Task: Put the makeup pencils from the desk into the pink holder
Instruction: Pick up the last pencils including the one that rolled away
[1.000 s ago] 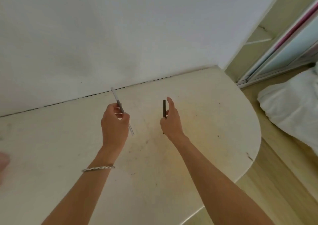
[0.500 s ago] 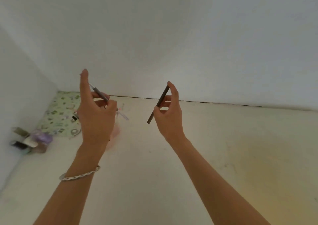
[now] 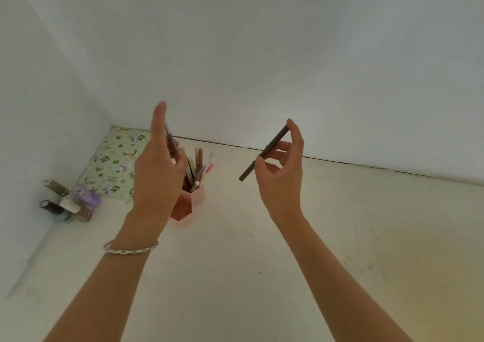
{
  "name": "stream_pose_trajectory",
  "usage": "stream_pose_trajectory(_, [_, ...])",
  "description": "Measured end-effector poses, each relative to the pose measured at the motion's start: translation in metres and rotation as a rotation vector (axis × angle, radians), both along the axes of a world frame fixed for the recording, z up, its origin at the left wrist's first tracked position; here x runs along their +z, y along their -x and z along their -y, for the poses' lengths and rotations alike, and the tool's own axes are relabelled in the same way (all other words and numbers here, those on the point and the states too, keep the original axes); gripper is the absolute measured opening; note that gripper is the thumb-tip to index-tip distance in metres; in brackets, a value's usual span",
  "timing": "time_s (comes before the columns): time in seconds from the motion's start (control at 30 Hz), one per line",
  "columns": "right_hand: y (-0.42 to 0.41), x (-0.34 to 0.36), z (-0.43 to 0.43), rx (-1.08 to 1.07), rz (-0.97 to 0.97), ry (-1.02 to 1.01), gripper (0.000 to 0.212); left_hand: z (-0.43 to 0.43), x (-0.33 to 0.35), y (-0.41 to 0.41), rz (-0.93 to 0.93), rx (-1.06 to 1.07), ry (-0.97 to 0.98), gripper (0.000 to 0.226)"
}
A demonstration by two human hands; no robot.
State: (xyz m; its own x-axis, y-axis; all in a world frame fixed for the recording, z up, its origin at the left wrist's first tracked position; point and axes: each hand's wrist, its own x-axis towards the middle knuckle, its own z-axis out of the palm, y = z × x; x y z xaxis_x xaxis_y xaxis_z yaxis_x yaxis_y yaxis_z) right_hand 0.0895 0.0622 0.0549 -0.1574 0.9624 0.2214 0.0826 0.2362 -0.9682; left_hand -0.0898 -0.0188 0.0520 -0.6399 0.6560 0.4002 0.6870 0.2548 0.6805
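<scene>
A pink holder (image 3: 189, 205) stands on the cream desk (image 3: 262, 250) with several makeup pencils (image 3: 200, 167) sticking up out of it. My left hand (image 3: 157, 169) hovers right above and in front of the holder, hiding its left side, and pinches a thin grey pencil (image 3: 170, 140) that points up. My right hand (image 3: 281, 174) is raised to the right of the holder, apart from it, gripping a dark brown pencil (image 3: 264, 153) tilted with its lower end toward the holder.
A floral green pad (image 3: 115, 163) lies in the back left corner against the white walls. A cluster of small cosmetic bottles (image 3: 70, 201) stands at the left wall. Bare desk surface stretches to the right and toward me.
The view swung left from the desk's rounded right end to the corner, bringing the holder into sight. Both hands moved with it, still holding their pencils, the left now over the holder.
</scene>
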Motion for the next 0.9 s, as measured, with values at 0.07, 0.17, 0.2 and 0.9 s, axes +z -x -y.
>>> stream_pose_trajectory(0.07, [0.002,0.0,-0.001,-0.007,-0.009,-0.001,0.079,-0.003,-0.006,-0.001,-0.132,-0.034,0.064,0.067])
stream_pose_trajectory(0.17, [0.005,-0.001,0.002,-0.009,-0.009,-0.015,0.079,-0.003,-0.018,-0.003,-0.436,0.018,0.199,0.026])
stream_pose_trajectory(0.2, [0.007,-0.001,0.004,-0.008,-0.012,-0.018,0.079,-0.001,-0.022,-0.003,-0.476,0.055,0.222,0.026])
stream_pose_trajectory(0.9, [0.08,-0.062,0.039,0.171,0.56,-0.722,0.03,0.034,0.004,0.032,-0.061,0.219,-0.117,0.05])
